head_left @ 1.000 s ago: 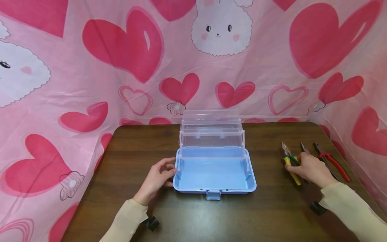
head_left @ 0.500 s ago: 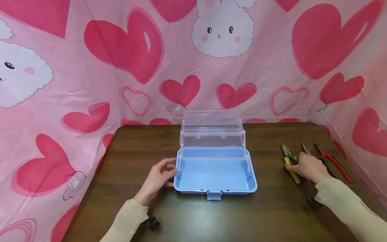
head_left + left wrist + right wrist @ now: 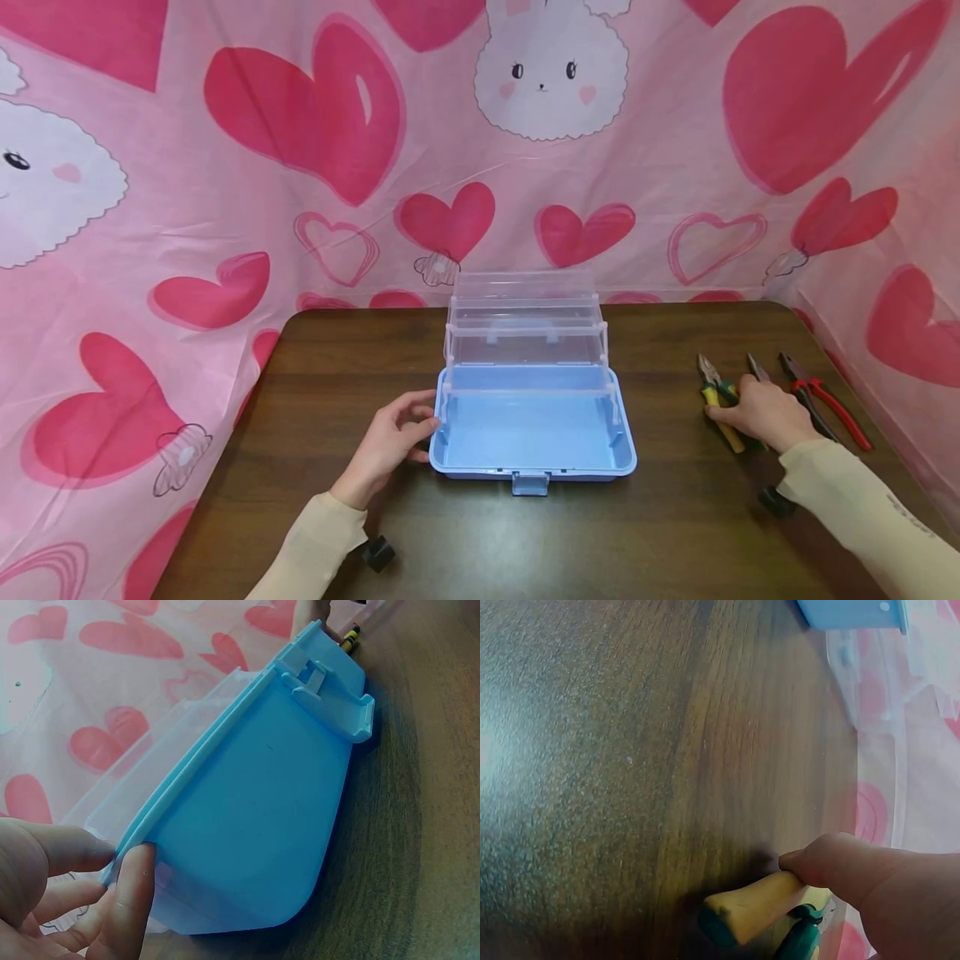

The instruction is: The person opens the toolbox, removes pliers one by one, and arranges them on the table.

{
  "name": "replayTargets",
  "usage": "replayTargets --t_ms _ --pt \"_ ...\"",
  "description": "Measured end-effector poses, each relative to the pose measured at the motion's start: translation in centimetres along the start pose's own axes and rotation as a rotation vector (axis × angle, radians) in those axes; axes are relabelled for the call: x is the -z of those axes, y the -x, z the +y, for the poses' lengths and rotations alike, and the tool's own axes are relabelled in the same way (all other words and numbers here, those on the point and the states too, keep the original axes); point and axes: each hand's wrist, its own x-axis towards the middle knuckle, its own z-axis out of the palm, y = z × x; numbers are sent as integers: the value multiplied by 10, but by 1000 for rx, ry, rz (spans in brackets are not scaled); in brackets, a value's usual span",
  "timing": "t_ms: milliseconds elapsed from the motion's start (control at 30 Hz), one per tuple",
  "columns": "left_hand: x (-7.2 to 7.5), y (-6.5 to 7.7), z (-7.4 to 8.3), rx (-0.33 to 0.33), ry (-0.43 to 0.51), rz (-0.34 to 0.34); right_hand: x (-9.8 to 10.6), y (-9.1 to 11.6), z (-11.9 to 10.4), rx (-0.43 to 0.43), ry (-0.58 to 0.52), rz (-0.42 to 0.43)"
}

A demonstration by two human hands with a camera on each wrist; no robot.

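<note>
A light-blue toolbox (image 3: 525, 437) stands open on the brown table, its clear tiered trays (image 3: 527, 332) raised at the back. My left hand (image 3: 390, 433) is at its left side; in the left wrist view the thumb and a finger pinch the blue rim (image 3: 187, 769). To the right, my right hand (image 3: 772, 412) grips a pair of pliers (image 3: 708, 392) with yellow-and-green handles. Its thumb presses the yellow handle (image 3: 757, 904) in the right wrist view. The other fingers cover much of the green handle. The pliers' metal nose points away from me.
Beside the right hand lie a second tool with a metal tip (image 3: 757, 367), mostly covered by the hand, and red-and-black pliers (image 3: 821, 396). A blue latch (image 3: 530, 483) hangs off the box front. Pink heart-print cloth (image 3: 450, 150) surrounds the table.
The right hand and sleeve have shifted slightly left, and the yellow handle's end has moved a little back and left. The left hand and toolbox stay as they were.
</note>
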Motion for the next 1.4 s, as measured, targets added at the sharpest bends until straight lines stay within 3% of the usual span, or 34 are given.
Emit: replayTargets --t_ms 833,1400 --pt "1 1 0 7 -8 6 3 3 0 -55 13 4" --pt "1 0 -3 4 -5 -1 -3 4 -1 4 27 49"
